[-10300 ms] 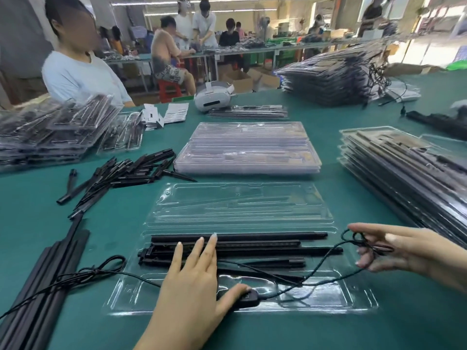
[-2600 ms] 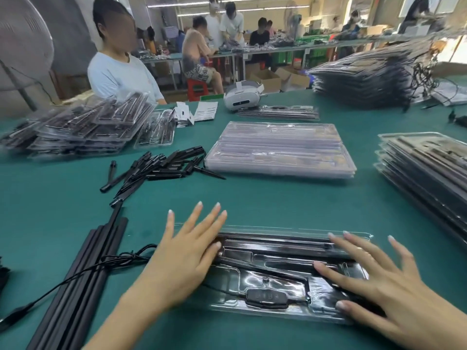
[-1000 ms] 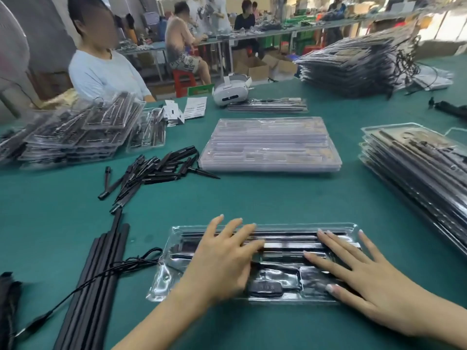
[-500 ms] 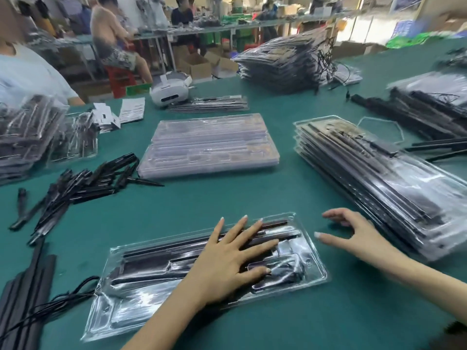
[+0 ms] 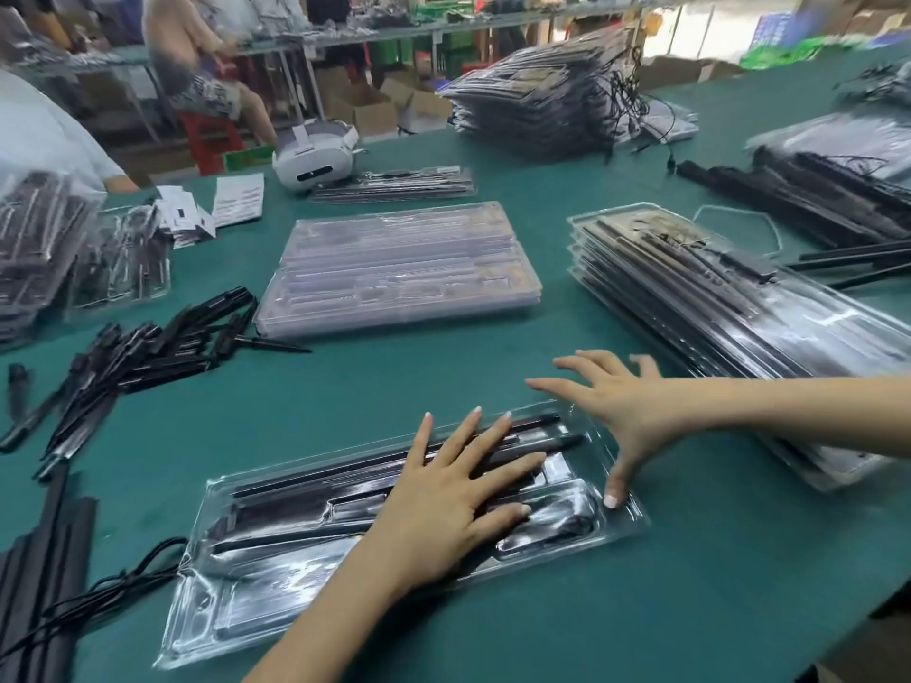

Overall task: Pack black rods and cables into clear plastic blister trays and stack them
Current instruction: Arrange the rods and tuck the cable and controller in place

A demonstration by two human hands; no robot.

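A closed clear blister tray (image 5: pixel 276 544) holding black rods and a cable lies tilted on the green table in front of me. My left hand (image 5: pixel 458 495) presses flat on its right half, fingers spread and straight. My right hand (image 5: pixel 626 411) is at the tray's right end, fingers spread, with the thumb touching the tray's right rim. A stack of packed trays (image 5: pixel 729 308) lies to the right, just beyond my right hand.
A stack of unfilled clear trays (image 5: pixel 399 268) sits mid-table. Loose short black rods (image 5: pixel 148 347) lie at the left, long black rods and cables (image 5: pixel 44 574) at the near left. More packed trays (image 5: pixel 537 101) are piled at the back. A white headset (image 5: pixel 315 157) and seated people are beyond.
My right hand has come back from near the right stack to the tray's right end, thumb on its rim. The tray has turned slightly. My view has swung to the right.
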